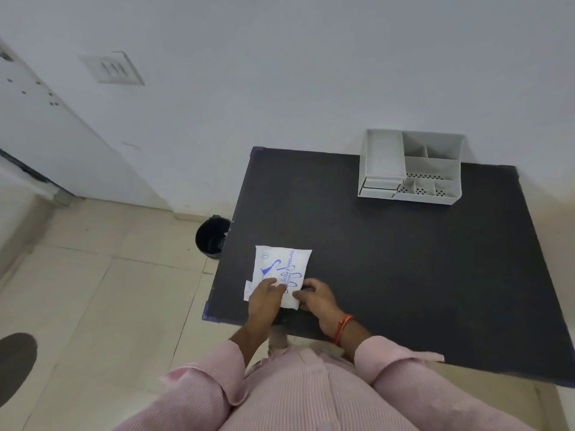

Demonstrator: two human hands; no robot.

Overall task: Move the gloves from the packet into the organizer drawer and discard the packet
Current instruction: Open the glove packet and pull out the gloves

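A white glove packet (pixel 281 265) with blue print lies flat near the front left corner of the dark table (pixel 404 259). My left hand (pixel 264 298) rests on the packet's near end, fingers pressing it down. My right hand (pixel 314 298) pinches the packet's near right corner. The grey organizer (pixel 410 168) stands at the table's far edge against the wall, with small drawers (pixel 378 186) at its front left. The gloves themselves are hidden inside the packet.
A black bin (pixel 211 236) with a dark liner stands on the tiled floor just left of the table. The white wall runs behind the table. A dark round object (pixel 15 365) lies on the floor at far left.
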